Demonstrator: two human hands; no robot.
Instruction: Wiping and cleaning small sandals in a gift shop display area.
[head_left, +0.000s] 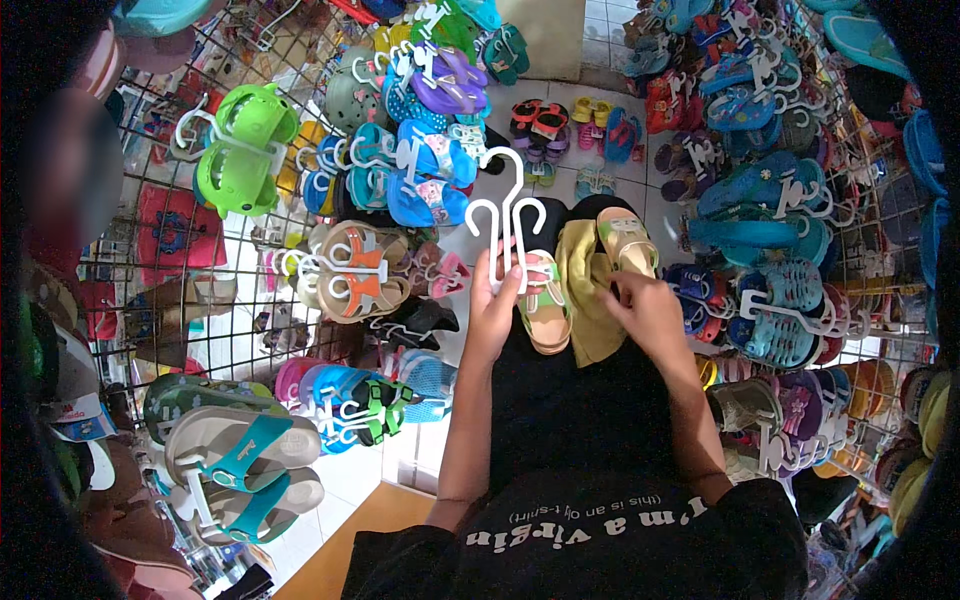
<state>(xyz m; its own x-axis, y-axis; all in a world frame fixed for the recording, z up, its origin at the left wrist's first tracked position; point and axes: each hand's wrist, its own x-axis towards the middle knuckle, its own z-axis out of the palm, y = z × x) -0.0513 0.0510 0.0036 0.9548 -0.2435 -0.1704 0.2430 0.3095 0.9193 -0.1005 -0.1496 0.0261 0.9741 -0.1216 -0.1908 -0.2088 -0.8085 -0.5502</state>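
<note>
My left hand (496, 304) is closed around a white plastic shoe hanger (507, 217) and the strap side of a small tan sandal with green and white straps (549, 315). A matching sandal (628, 244) lies on my dark-clothed lap, further right. Between the two sandals a mustard-yellow cloth (589, 300) is draped over my lap. My right hand (643, 304) is at the cloth's right edge, just below the second sandal, with bent fingers; whether it pinches the cloth cannot be told.
Wire grid racks (247, 330) hung with children's sandals stand on both sides. Green clogs (247, 150) and grey sandals with teal straps (247, 472) hang at the left, blue sandals (757, 187) at the right. More footwear (540, 120) is on the tiled floor ahead.
</note>
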